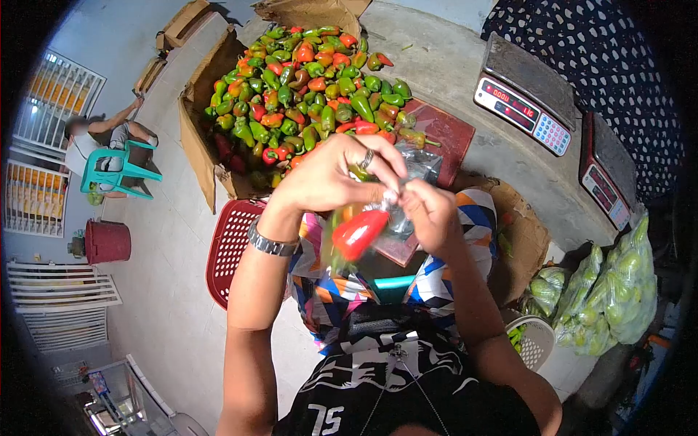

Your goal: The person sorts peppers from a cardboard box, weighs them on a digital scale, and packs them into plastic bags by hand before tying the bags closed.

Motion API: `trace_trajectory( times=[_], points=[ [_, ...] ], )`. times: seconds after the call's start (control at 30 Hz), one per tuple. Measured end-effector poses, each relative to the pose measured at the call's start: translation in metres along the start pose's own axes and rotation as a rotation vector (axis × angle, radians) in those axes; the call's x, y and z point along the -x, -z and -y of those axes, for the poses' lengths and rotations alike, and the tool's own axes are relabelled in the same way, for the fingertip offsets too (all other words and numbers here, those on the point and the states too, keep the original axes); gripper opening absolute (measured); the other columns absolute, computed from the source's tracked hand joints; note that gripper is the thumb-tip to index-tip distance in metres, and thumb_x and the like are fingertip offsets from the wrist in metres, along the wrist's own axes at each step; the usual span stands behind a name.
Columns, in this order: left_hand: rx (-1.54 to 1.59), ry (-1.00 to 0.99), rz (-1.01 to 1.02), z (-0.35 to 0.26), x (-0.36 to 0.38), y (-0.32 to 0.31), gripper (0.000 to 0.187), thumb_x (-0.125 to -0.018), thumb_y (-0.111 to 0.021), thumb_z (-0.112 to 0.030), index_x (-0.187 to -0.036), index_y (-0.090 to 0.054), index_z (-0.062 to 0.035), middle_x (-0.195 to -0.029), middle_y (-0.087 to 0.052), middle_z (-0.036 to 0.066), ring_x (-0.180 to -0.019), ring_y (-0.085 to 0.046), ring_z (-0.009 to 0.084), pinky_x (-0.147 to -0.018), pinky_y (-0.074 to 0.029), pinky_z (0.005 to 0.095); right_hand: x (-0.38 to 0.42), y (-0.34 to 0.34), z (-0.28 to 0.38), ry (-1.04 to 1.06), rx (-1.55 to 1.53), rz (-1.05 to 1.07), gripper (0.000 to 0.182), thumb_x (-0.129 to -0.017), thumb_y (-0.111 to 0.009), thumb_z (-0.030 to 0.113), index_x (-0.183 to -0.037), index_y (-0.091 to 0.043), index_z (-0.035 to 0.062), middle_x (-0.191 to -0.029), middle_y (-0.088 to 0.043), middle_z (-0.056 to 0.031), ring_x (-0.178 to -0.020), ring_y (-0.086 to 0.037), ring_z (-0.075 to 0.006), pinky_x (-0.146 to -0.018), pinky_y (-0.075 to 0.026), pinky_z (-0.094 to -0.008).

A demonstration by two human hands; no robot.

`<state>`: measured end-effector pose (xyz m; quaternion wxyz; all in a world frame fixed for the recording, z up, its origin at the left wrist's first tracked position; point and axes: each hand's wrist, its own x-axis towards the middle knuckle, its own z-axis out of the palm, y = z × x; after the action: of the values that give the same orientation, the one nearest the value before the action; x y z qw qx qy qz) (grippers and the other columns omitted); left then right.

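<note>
1. The left hand (338,171) and the right hand (434,212) meet at the top of a clear bag (340,251). Thumbs and fingertips look pressed tight, pinching its bunched neck. If one pinch is too loose, the neck could slip open.
2. The bag hangs just under the hands, over the patterned trousers (471,225). A slip could drop it there and spill what is inside. A hard pull could rip the thin plastic.
3. Inside the bag, a red pepper (361,234) looks bright and shiny. The greener bits beside it are blurry, so I cannot count them.
4. Past the hands, loose peppers (305,94), red, green and mixed, fill a cardboard box (195,142).
</note>
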<state>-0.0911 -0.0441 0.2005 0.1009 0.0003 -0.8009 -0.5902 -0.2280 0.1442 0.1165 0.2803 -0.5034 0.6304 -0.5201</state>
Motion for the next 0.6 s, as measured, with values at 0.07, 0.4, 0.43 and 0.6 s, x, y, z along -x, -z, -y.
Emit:
trace_trajectory(
  times=[0.07, 0.4, 0.43, 0.6],
  points=[
    [-0.444, 0.148, -0.133, 0.008, -0.005, 0.001, 0.011, -0.082, -0.081, -0.004, -0.092, -0.082, -0.0029, -0.1, -0.074, 0.01, -0.094, -0.07, 0.0205, -0.087, -0.054, 0.0337, 0.0, -0.001, 0.004, 0.073, 0.13, -0.107, 0.026, -0.108, -0.058, 0.023, -0.099, -0.066, 0.0002, -0.077, -0.063, -0.0099, -0.07, -0.063, -0.0179, -0.066, -0.05, -0.0339],
    [0.45, -0.083, 0.051, 0.022, -0.005, -0.045, 0.013, -0.091, -0.082, -0.012, -0.093, -0.08, 0.0007, -0.099, -0.076, 0.01, -0.094, -0.069, 0.0201, -0.087, -0.055, 0.0346, 0.025, -0.05, -0.016, -0.002, -1.026, 0.125, 0.039, -0.112, -0.054, 0.039, -0.092, -0.062, 0.0066, -0.079, -0.059, 0.0007, -0.069, -0.053, -0.0101, -0.065, -0.045, -0.0274],
    [0.411, -0.095, 0.054, 0.026, -0.005, -0.034, 0.012, -0.086, -0.087, -0.01, -0.09, -0.081, -0.0002, -0.097, -0.075, 0.009, -0.093, -0.07, 0.0219, -0.088, -0.055, 0.0358, 0.025, -0.041, 0.002, -0.059, -0.819, 0.046, 0.038, -0.111, -0.055, 0.038, -0.092, -0.064, 0.0064, -0.08, -0.06, 0.0013, -0.07, -0.052, -0.0089, -0.065, -0.044, -0.0263],
    [-0.003, 0.081, -0.07, 0.014, -0.005, -0.008, 0.013, -0.08, -0.087, -0.001, -0.09, -0.08, -0.0042, -0.094, -0.071, 0.004, -0.088, -0.064, 0.0125, -0.083, -0.052, 0.0281, -0.005, -0.02, -0.017, -0.073, -0.476, -0.057, 0.026, -0.11, -0.056, 0.022, -0.097, -0.066, 0.0024, -0.083, -0.061, 0.0023, -0.078, -0.055, -0.008, -0.07, -0.047, -0.0283]
  ],
)
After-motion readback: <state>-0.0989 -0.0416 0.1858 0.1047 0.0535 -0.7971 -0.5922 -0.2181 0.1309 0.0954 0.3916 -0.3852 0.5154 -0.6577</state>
